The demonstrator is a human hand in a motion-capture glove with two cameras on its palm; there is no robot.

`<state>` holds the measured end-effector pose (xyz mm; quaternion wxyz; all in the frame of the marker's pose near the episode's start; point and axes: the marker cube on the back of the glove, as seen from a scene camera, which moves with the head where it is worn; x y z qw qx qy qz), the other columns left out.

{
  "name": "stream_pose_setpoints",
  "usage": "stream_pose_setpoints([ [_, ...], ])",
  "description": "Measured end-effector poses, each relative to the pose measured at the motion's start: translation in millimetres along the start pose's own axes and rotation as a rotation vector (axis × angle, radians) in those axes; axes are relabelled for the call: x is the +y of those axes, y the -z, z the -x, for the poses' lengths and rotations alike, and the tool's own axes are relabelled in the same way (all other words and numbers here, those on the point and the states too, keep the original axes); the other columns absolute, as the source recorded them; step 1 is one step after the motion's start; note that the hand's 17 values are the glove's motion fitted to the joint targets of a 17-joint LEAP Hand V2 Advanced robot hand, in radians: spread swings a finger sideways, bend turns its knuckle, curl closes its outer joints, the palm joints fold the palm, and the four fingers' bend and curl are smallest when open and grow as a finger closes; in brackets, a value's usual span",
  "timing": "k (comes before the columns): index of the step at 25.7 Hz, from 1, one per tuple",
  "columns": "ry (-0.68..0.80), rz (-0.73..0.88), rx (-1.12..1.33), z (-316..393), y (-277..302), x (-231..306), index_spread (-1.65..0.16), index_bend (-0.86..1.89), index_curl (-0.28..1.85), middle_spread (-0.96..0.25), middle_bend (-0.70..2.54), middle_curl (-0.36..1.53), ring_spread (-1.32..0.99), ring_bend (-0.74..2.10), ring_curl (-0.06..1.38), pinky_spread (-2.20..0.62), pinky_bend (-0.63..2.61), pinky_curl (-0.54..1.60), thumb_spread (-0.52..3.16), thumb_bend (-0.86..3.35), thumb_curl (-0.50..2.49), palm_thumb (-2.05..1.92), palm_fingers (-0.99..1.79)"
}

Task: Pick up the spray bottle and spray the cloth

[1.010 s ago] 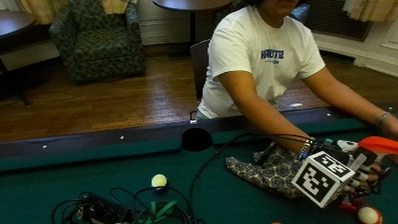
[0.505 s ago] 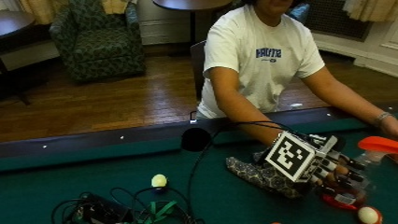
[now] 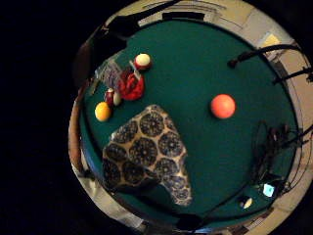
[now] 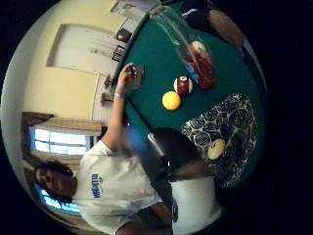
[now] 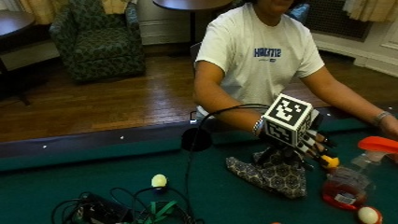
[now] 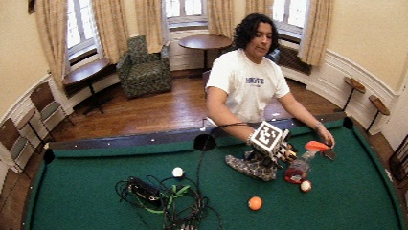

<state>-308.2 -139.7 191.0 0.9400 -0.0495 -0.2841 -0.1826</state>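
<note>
A person sits at a green-felt pool table, the worktop (image 5: 81,177), with the gloved right hand (image 5: 304,142) raised above a patterned cloth (image 5: 270,172) that lies crumpled on the felt. The hand holds nothing; its fingers hang loosely curled, pointing toward the spray bottle (image 5: 354,179). That bottle, clear with red liquid and an orange trigger head (image 5: 379,144), stands upright on the felt just beside the cloth, on the side of the person's bare hand, with a white ball (image 5: 368,215) near its base. A yellow ball (image 4: 171,100) and a dark red striped ball (image 4: 184,85) lie close by, between bottle and cloth. The step in hand looks like the reach for the bottle. To do it well, the hand should travel across past the cloth, come in level at the bottle's neck below the trigger head, and wrap it there so one finger can reach the trigger, steering round the nearby balls. Compared with a second ago, the hand has risen off the cloth and sits higher above it; the cloth and bottle lie where they were.
</note>
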Motion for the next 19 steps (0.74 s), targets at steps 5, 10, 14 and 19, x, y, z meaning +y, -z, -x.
stream_pose_setpoints([
  [5, 0.046, 0.003, 0.092, 5.6, 6.0, 22.9, -0.44, 0.15, 0.36, -0.23, 0.16, 0.35, -0.17, 0.29, 0.33, 0.20, 0.28, 0.35, 1.00, -0.05, 0.45, 0.48, 0.48],
  [10, 0.106, -0.037, 0.177, 10.4, 11.0, 49.1, -0.44, 0.16, 0.35, -0.23, 0.16, 0.34, -0.17, 0.29, 0.33, 0.21, 0.28, 0.35, 1.00, -0.04, 0.42, 0.45, 0.48],
  [14, 0.132, -0.062, 0.223, 13.1, 13.9, 64.6, -0.44, 0.17, 0.35, -0.22, 0.17, 0.33, -0.17, 0.29, 0.33, 0.21, 0.27, 0.34, 1.01, -0.04, 0.40, 0.43, 0.50],
  [19, 0.142, -0.080, 0.244, 14.5, 15.6, 73.9, -0.44, 0.16, 0.34, -0.21, 0.17, 0.33, -0.17, 0.31, 0.33, 0.21, 0.25, 0.34, 1.01, -0.03, 0.38, 0.42, 0.53],
])
